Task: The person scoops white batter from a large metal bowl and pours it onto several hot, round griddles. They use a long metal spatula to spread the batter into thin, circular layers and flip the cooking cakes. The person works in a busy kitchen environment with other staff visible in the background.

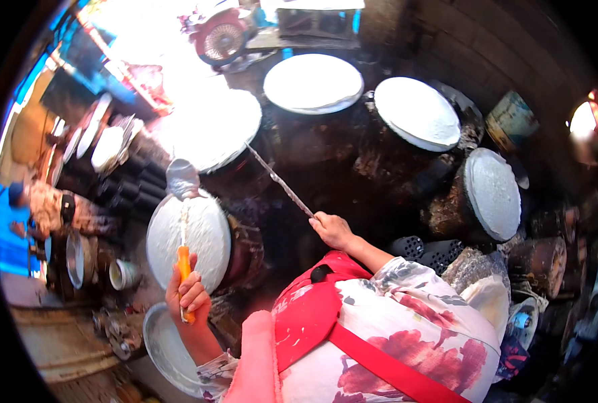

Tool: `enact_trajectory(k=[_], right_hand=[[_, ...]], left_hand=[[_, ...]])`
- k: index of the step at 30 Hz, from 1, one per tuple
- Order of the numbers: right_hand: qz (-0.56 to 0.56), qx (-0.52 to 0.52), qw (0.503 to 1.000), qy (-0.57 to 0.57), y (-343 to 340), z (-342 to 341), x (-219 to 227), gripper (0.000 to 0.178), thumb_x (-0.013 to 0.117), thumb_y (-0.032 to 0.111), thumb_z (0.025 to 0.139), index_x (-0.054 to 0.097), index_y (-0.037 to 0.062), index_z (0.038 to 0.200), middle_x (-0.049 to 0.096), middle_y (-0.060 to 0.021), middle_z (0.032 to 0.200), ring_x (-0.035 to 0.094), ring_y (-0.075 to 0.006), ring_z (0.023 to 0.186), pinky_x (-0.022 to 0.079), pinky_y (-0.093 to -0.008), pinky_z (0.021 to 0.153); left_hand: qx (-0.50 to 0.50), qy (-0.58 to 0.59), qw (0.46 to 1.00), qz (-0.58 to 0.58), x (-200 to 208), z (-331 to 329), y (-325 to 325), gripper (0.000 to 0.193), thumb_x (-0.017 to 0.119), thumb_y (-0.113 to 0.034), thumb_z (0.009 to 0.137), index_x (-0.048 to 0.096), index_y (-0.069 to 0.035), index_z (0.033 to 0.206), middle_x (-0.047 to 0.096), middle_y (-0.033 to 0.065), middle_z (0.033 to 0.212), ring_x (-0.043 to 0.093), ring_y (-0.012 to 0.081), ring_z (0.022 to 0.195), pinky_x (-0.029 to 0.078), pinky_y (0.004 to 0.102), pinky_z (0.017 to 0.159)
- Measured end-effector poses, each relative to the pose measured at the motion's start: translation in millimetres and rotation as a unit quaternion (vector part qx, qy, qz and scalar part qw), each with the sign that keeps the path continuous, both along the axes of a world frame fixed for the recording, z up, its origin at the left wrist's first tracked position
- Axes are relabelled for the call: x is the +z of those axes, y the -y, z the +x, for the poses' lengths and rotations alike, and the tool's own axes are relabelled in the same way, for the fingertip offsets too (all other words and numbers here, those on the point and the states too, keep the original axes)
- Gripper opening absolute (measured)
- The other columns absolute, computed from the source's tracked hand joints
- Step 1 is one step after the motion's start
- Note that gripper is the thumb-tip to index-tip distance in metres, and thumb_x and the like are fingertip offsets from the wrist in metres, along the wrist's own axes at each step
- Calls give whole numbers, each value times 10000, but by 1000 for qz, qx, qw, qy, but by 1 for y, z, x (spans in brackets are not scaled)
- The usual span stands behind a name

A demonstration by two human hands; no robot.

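Observation:
My left hand (pixel 190 295) is closed around the orange handle of a metal ladle (pixel 182 178), its shaft smeared white. The ladle's bowl is over the far edge of a drum's round top covered in white paste (pixel 178 235); I cannot tell whether they touch. My right hand (pixel 332 230) grips a thin, rough stick (pixel 282 183). That stick slants away to the left, its tip at the rim of another round white top (pixel 228 127), partly washed out by glare. Below my left wrist sits a wide pale basin (pixel 168 356).
More white-topped drums (pixel 314 82) curve round from the far middle to the right. Black perforated coal briquettes (pixel 437 252) lie right of my arm, with others stacked left. A person (pixel 60 208) stands at left near a white bucket (pixel 123 274). A wheel (pixel 224 41) shows at the back.

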State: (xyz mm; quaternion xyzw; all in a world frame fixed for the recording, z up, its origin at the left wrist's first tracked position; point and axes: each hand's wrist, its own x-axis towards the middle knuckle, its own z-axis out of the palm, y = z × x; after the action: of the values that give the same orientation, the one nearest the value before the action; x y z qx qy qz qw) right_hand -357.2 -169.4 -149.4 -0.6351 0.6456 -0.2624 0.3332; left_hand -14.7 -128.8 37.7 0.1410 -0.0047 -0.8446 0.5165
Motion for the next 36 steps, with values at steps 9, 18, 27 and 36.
enact_trajectory(k=[9,18,27,36], right_hand=[[-218,-90,949,-208,172,-174,2,106,550,156,840,504,74,888,576,-138,765,614,-349,660,499,-450,579],[-259,93,918,-284,331,-204,-1,88,525,72,764,546,43,844,592,-184,814,635,-351,683,523,-421,597],[-297,256,877,-278,378,-216,6,108,618,122,699,560,63,768,576,-103,766,621,-272,717,519,-361,615],[-219,268,913,-214,417,-222,34,103,617,104,734,605,50,821,601,-147,780,623,-297,749,502,-368,695]], left_hand=[[-112,-85,989,48,-5,-168,142,529,279,-331,1010,284,75,1348,439,38,666,463,99,441,389,230,411],[-19,274,956,-104,32,-188,175,458,322,-308,1004,307,-19,1359,404,4,627,363,70,361,364,217,354],[99,117,983,96,24,-157,184,444,297,-281,1009,359,64,1282,394,-1,634,412,71,427,371,217,394],[164,115,976,81,61,-167,165,519,267,-334,1011,283,69,1337,418,34,628,457,95,414,418,224,382]])
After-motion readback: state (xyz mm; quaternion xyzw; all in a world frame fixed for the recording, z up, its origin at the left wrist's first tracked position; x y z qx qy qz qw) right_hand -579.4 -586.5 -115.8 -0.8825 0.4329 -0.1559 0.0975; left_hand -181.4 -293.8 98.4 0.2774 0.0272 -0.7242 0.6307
